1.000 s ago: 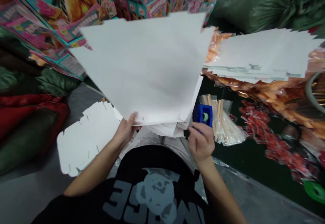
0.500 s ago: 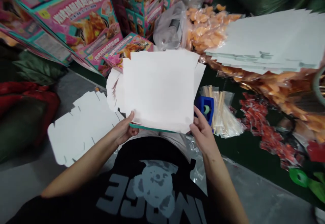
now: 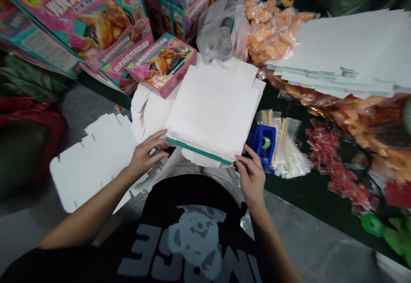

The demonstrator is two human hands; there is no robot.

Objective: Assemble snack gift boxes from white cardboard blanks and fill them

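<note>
A flat white carton blank [image 3: 213, 109] with a teal near edge lies on a pile of similar blanks on my lap. My left hand [image 3: 145, 154] touches its near left corner with fingers spread. At the near right corner, my right hand [image 3: 252, 176] rests with fingers extended along the edge. Neither hand wraps round the blank. A blue tape dispenser [image 3: 263, 144] stands just right of my right hand.
Pink and teal printed boxes [image 3: 162, 62] stack at the back left. More white blanks lie on the floor [image 3: 93, 159] and in a stack at the right [image 3: 343, 56]. Bags of orange snacks [image 3: 272, 30], skewer packets [image 3: 289, 150] and red sachets [image 3: 334, 171] crowd the right.
The raised white blank has come down flat onto the pile. My right hand left the tape dispenser for the blank's right corner. My left hand's grip has loosened to spread fingers.
</note>
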